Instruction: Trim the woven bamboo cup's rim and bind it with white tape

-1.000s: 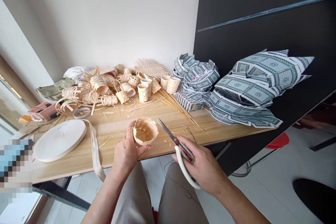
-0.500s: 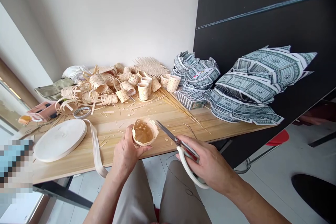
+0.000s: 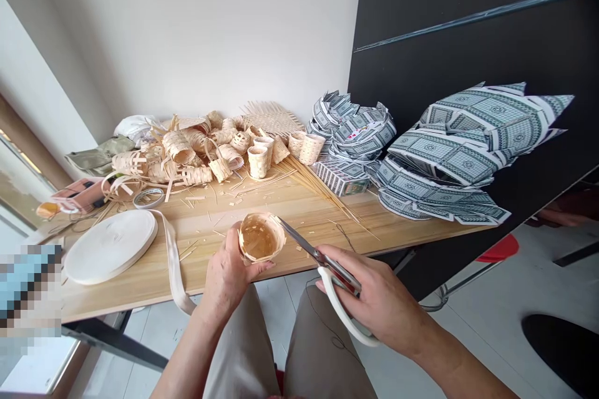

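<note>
My left hand (image 3: 230,271) is closed round the side of a small woven basket (image 3: 259,237), tilted so its open mouth faces up toward me. Short strip ends stand along the basket's uneven rim. In my right hand (image 3: 374,296) is a pair of scissors (image 3: 321,255) with white handles, my fingers through the loops. The blades look closed or nearly so, and their tip is at the basket's right rim; whether it touches I cannot tell. Both hands are above the table's front edge, over my lap.
A pile of woven baskets (image 3: 178,148) lies at the back left. A roll of white webbing (image 3: 112,246) rests on the wooden table (image 3: 196,218), one end hanging over the edge. Thin sticks (image 3: 322,190) lie centrally. Folded-card bowls (image 3: 449,149) are stacked right. Dark thread (image 3: 344,234) lies nearby.
The scissors' tip has come closer to the basket's right rim. The basket has shifted very slightly to the right in view, along with the whole scene.
</note>
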The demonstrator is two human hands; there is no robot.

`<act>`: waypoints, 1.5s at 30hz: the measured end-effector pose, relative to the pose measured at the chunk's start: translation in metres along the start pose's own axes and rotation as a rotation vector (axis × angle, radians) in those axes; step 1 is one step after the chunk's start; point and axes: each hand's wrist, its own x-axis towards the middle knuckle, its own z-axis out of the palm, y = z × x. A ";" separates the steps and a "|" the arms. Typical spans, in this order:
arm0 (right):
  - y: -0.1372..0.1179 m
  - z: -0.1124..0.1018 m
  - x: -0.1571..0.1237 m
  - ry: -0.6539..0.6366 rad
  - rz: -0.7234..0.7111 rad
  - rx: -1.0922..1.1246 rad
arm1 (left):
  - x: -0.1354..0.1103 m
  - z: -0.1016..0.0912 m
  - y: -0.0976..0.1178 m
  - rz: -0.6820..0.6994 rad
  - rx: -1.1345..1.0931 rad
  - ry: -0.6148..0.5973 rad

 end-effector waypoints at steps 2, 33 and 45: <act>-0.001 0.000 0.000 -0.007 -0.005 -0.013 | -0.001 0.000 -0.001 0.005 -0.002 -0.004; -0.013 -0.034 0.009 -0.142 -0.005 -0.058 | -0.006 0.013 -0.023 0.177 0.028 0.203; -0.014 0.005 -0.001 -0.029 0.081 -0.152 | 0.000 0.014 -0.008 -0.021 0.036 0.138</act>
